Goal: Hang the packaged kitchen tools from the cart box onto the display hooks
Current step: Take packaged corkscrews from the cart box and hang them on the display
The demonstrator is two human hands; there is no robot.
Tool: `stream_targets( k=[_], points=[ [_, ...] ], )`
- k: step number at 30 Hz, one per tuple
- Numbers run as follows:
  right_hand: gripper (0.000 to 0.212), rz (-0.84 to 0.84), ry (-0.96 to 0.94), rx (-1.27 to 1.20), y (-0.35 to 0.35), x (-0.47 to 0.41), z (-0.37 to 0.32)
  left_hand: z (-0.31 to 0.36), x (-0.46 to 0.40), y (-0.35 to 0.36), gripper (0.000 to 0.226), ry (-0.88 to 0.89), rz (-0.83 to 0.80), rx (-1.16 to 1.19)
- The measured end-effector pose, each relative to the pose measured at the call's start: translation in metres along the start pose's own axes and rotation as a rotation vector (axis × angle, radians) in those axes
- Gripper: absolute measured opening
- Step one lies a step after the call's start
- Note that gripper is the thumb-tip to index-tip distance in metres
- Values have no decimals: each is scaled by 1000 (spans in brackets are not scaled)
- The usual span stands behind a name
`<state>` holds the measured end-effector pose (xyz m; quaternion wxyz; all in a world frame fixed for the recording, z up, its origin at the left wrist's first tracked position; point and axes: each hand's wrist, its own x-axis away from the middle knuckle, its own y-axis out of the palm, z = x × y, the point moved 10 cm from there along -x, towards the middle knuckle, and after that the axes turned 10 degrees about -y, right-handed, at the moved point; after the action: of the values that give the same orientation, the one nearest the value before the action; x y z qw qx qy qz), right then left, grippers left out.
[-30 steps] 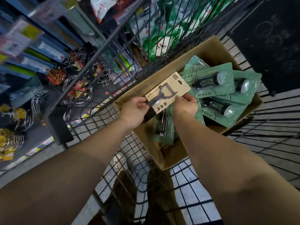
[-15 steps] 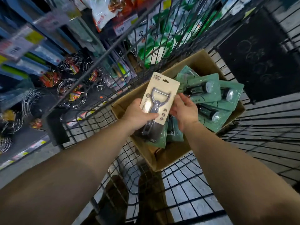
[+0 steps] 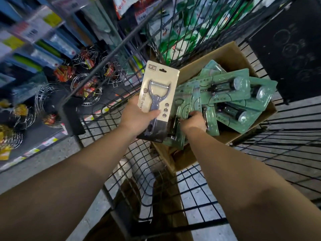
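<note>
A beige card pack with a metal peeler (image 3: 159,94) stands upright in my left hand (image 3: 137,117), which grips its lower half, thumb across the front. My right hand (image 3: 192,121) reaches into the cardboard box (image 3: 227,54) in the wire cart, its fingers curled among the green blister packs (image 3: 224,87); its fingertips are hidden, one green pack (image 3: 175,134) by it. Several green packs lie stacked in the box, each with a dark tool under clear plastic.
The black wire cart (image 3: 156,185) surrounds the box. Display shelves to the left carry wire strainers (image 3: 86,86) and blue-carded goods (image 3: 43,54). Green and white bags (image 3: 178,26) hang beyond the cart's far side. A dark panel (image 3: 286,46) stands at the right.
My left hand has lifted the peeler pack up and turned it upright. My right hand let go of the peeler pack and dropped into the green packs. The view swung slightly.
</note>
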<state>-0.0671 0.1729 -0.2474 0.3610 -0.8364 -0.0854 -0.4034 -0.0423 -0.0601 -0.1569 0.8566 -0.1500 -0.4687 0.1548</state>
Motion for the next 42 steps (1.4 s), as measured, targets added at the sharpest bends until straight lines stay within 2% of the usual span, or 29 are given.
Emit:
stream_targets(
  k=[3, 5, 7, 9, 12, 17, 23, 26, 28, 32, 34, 37, 42],
  points=[
    [29, -49, -26, -94, 4, 1, 0, -9, 4, -7, 42, -21, 20, 0],
    [14, -32, 19, -250, -1, 7, 4, -13, 8, -8, 37, -36, 19, -3],
    [9, 0, 47, -341, -15, 18, 6, -14, 14, -8, 34, -50, 15, 0],
    [26, -25, 20, -369, -29, 31, 1, -8, 27, -9, 33, -37, 4, -5],
    [40, -22, -78, -419, -51, 52, -18, 7, 47, -16, 40, 7, 9, 2],
    [42, 21, -205, -531, -85, 101, -66, 45, 95, -43, 20, 131, 30, 39],
    [53, 52, -417, -553, -86, 185, -144, 52, 152, -127, 24, 218, 115, 181],
    [55, -13, -572, -530, -53, 245, -195, 28, 183, -197, 21, 240, 205, 247],
    [45, -56, -671, -502, -21, 293, -226, -3, 204, -253, 24, 244, 288, 311],
    [29, -189, -846, -425, 74, 410, -272, -99, 259, -379, 35, 220, 425, 453],
    [19, -271, -940, -366, 135, 478, -290, -155, 303, -444, 29, 211, 499, 530],
    [18, -395, -1098, -263, 231, 590, -315, -239, 373, -537, 33, 225, 628, 647],
    [41, -594, -1258, -193, 358, 750, -348, -350, 472, -664, 37, 214, 870, 748]
  ],
)
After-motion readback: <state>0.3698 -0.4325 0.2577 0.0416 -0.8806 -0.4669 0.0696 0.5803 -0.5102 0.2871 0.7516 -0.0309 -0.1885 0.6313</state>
